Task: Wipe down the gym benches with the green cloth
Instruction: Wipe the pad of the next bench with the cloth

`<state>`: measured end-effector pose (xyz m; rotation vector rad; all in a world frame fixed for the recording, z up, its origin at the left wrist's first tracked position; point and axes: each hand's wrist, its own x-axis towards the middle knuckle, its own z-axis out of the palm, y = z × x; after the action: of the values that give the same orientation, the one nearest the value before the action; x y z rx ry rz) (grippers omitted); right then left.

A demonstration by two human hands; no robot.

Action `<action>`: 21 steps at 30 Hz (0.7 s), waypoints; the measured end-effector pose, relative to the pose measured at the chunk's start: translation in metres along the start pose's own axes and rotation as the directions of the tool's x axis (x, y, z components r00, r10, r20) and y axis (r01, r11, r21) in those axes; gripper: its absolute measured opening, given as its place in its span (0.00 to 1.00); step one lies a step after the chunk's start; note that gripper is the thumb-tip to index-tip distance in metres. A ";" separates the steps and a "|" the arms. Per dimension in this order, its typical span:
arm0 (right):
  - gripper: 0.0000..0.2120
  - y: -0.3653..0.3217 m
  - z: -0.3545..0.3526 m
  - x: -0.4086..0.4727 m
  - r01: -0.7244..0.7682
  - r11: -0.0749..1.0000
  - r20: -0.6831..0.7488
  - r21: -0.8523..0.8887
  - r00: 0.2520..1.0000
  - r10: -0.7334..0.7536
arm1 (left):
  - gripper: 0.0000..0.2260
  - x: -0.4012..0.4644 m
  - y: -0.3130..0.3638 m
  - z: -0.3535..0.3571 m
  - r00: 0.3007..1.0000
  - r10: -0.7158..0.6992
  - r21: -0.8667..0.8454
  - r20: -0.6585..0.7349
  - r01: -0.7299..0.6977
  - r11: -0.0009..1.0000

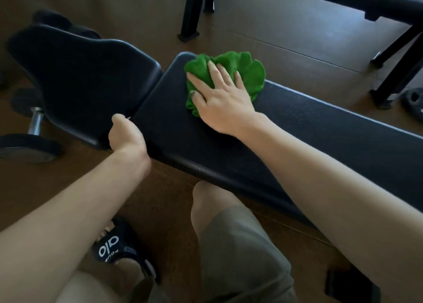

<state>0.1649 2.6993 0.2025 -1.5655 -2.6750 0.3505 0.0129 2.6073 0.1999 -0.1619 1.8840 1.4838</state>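
A black padded gym bench [320, 128] runs from the centre to the right, with a tilted seat pad [87, 78] at its left end. The green cloth [249, 71] lies bunched on the bench's far left corner. My right hand [219, 98] presses flat on the cloth with fingers spread. My left hand [126, 133] grips the near edge of the seat pad at the gap between the two pads, its fingers curled under and hidden.
A dumbbell [29, 133] lies on the brown floor at the left. Black rack legs [194, 11] stand behind the bench, and another frame [393, 69] with a weight plate [412, 98] is at the right. My knee [229, 222] and sandalled foot [116, 245] are below.
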 end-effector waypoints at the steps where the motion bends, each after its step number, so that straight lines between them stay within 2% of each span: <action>1: 0.26 0.009 0.002 -0.020 0.019 1.000 -0.031 -0.004 0.999 -0.019 | 0.16 0.000 0.000 -0.001 1.000 -0.001 0.002 0.007 0.001 1.000; 4: 0.24 0.042 -0.001 -0.058 0.025 0.999 -0.040 -0.032 0.999 -0.026 | 0.18 0.003 0.001 0.000 0.999 -0.028 0.003 0.018 0.028 1.000; 7: 0.24 0.060 -0.011 -0.031 -0.100 0.994 -0.007 -0.038 0.995 0.100 | 0.18 0.004 0.001 -0.001 0.999 -0.037 -0.013 0.035 0.038 0.999; 9: 0.26 0.052 -0.010 -0.003 -0.176 0.984 0.000 -0.026 0.984 0.176 | 0.18 0.002 0.001 -0.001 0.998 -0.034 -0.019 0.045 0.034 0.999; 11: 0.27 0.027 -0.005 0.020 -0.161 0.986 0.001 -0.030 0.987 0.161 | 0.17 0.002 0.001 -0.001 0.998 -0.032 -0.012 0.057 0.032 0.999; 13: 0.27 -0.006 0.001 0.026 -0.060 0.998 0.009 -0.027 0.998 0.061 | 0.14 0.002 0.003 -0.002 0.996 -0.043 0.013 0.077 0.042 0.999; 16: 0.26 -0.049 0.012 -0.004 0.191 0.981 0.009 -0.029 0.982 -0.191 | 0.10 0.006 0.005 -0.007 0.990 -0.064 0.034 0.127 0.061 0.998; 18: 0.25 -0.054 0.018 -0.043 0.338 0.941 -0.025 -0.021 0.941 -0.339 | 0.12 0.008 0.005 -0.009 0.986 -0.050 0.041 0.160 0.045 0.998; 21: 0.24 -0.032 0.018 -0.079 0.450 0.892 0.004 -0.042 0.893 -0.450 | 0.17 0.010 0.003 -0.013 0.982 -0.020 0.045 0.185 0.012 0.999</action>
<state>0.1742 2.6128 0.1985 -0.8960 -2.9382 0.2686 -0.0015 2.6003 0.1971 -0.0174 1.7588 1.3958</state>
